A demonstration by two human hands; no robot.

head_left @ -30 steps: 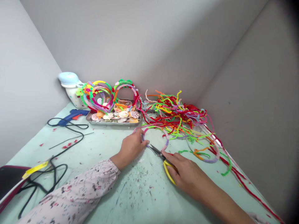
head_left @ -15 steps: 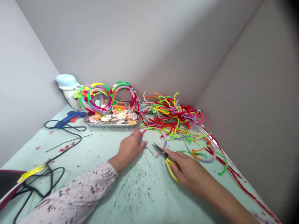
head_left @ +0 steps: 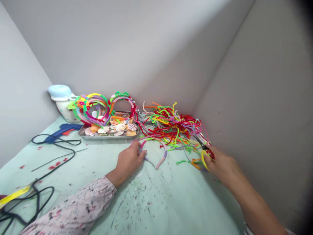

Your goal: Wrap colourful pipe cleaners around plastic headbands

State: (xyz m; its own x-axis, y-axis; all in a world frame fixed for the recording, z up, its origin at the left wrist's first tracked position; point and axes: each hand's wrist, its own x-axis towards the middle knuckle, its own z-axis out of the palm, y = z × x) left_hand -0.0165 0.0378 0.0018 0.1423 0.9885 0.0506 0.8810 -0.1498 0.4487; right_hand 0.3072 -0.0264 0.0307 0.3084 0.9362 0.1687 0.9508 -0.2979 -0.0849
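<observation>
My left hand (head_left: 128,160) rests on the pale green table (head_left: 156,202), its fingers pinched on one end of a pink and purple pipe-cleaner hoop (head_left: 160,153). My right hand (head_left: 221,164) is off to the right by the wall, closed round small yellow-handled scissors (head_left: 202,150). The scissor blades point up into a tangled pile of coloured pipe cleaners (head_left: 171,125).
A metal tray of seashells (head_left: 110,130) holds several wrapped heart and ring hoops (head_left: 97,107). Behind them stands a white jar with a blue lid (head_left: 61,98). A blue glue gun (head_left: 61,130) and its black cable (head_left: 41,182) lie at left. Walls close in behind and at right.
My right hand has carried the scissors away from the hoop, rightward to the edge of the pipe-cleaner pile. My left hand stays on the hoop. The view has shifted a little to the right.
</observation>
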